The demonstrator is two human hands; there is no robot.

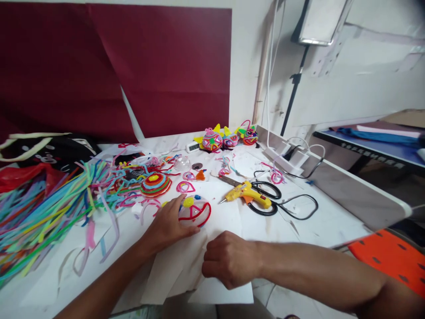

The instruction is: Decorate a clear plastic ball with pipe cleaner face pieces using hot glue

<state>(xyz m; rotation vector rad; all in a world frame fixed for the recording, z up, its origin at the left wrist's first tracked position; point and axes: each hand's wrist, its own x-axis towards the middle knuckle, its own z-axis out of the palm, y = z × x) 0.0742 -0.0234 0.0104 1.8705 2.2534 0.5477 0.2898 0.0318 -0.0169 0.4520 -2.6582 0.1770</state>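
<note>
My left hand rests on the white table with its fingers curled round a clear plastic half-dome that is edged with red pipe cleaner and carries a yellow spot. My right hand lies knuckles-up on a sheet of white paper near the table's front edge, fingers folded into a loose fist; nothing shows inside it. A striped dome of coiled pipe cleaners sits just beyond my left hand. A yellow hot-glue gun lies to the right of the half-dome.
A big pile of coloured pipe cleaners covers the left side. Black-handled scissors and the glue gun's black cord lie right. Three finished pipe-cleaner ornaments stand at the back, with a white power strip beside them. An orange stool stands by the table's right edge.
</note>
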